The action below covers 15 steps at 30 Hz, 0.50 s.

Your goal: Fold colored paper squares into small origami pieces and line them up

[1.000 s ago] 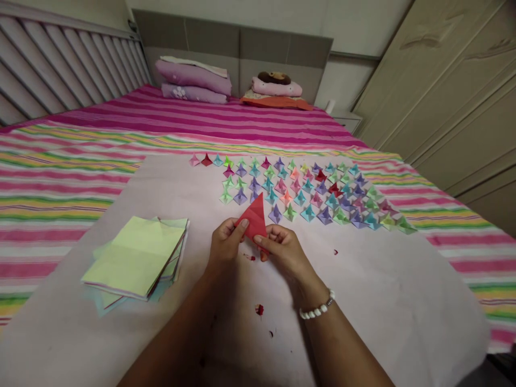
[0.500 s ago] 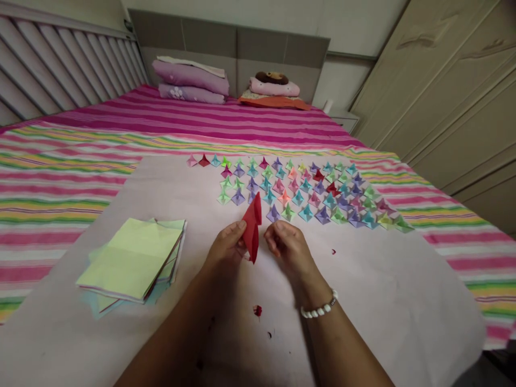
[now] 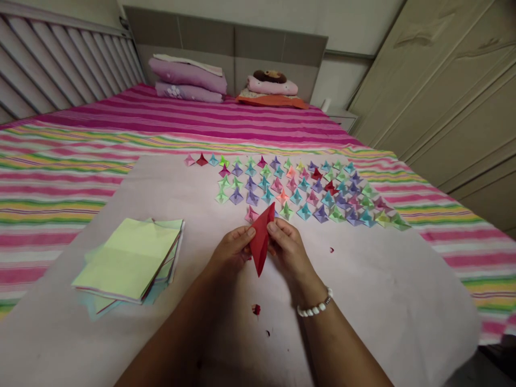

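Observation:
A folded piece of red paper, pointed at its top and bottom, is held upright between my two hands. My left hand pinches its left side, thumb in front and the other fingers mostly hidden behind. On the right edge, my right hand grips it between thumb and fingers; a white bead bracelet circles that wrist. Just beyond the hands, several rows of small folded paper boats in many colours stand on a large white sheet.
To the left lies a stack of square paper, pale yellow-green on top. Small red paper scraps are scattered near my forearms. The sheet rests on a bed with a striped cover; folded purple bedding sits by the headboard.
My right hand has moved in from beside the red paper and now grips its right edge. The paper has turned to show more of its flat face. A pink boat behind it has come into view.

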{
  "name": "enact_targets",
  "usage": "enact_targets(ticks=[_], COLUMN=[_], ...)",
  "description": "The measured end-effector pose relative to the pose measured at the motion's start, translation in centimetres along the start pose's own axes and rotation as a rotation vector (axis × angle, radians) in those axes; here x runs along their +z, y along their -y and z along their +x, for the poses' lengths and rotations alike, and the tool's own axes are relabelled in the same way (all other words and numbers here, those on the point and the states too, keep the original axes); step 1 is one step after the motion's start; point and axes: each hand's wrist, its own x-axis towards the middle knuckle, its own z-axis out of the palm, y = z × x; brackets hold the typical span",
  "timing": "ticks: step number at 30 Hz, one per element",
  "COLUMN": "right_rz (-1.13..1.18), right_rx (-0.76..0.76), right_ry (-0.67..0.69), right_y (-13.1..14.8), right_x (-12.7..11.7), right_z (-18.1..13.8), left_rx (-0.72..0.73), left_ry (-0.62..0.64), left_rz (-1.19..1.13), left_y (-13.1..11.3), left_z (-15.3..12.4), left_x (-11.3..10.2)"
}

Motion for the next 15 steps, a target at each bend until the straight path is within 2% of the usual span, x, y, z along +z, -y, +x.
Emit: enact_targets(ticks=[9,15], right_rz=[0.000,-0.031], right_rx=[-0.021,-0.016], right_ry=[0.015,-0.022], right_y=[-0.17,-0.10], right_x=[-0.21,-0.12], right_z=[0.13,0.11], left_rx=[-0.003,0.051], left_ry=[0.031,-0.116], left_rz=[-0.023,0.031], left_y=[-0.22,0.46], left_z=[-0.08,0.32], left_x=[0.16,-0.59])
